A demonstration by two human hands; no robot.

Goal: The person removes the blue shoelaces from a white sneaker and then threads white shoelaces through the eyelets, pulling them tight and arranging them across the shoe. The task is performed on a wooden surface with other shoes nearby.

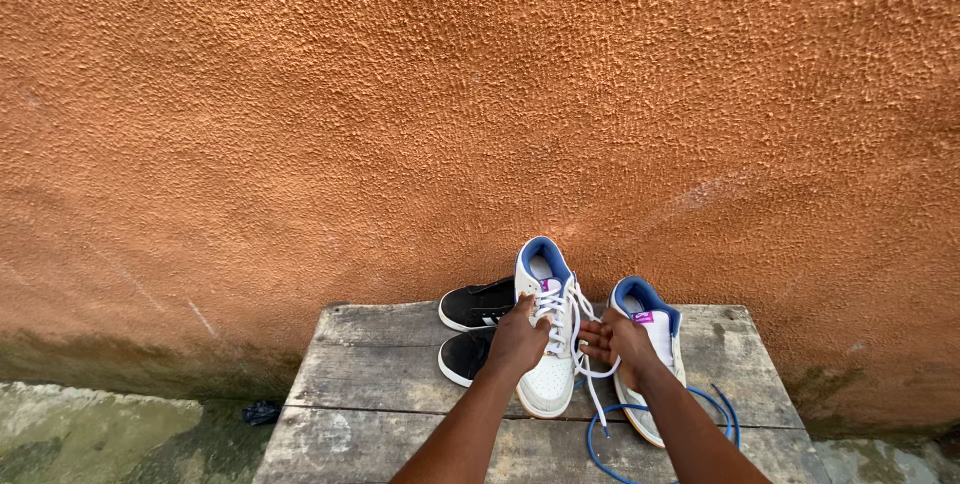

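Observation:
A white sneaker with a blue collar (548, 369) stands on a weathered wooden bench (380, 369), heel toward the wall. My left hand (518, 337) grips its side near the laces. My right hand (618, 342) pinches the white shoelace (578, 329) that runs loose from the eyelets. A second white and blue sneaker (655, 334) lies just right of it, partly under my right hand and forearm. A loose blue lace (600, 439) curls on the bench beneath my right forearm.
A pair of black sneakers with white soles (475, 329) lies on the bench left of the white one. A rough orange plastered wall (480, 114) rises directly behind. A small dark scrap (262, 411) lies on the concrete ground at the left.

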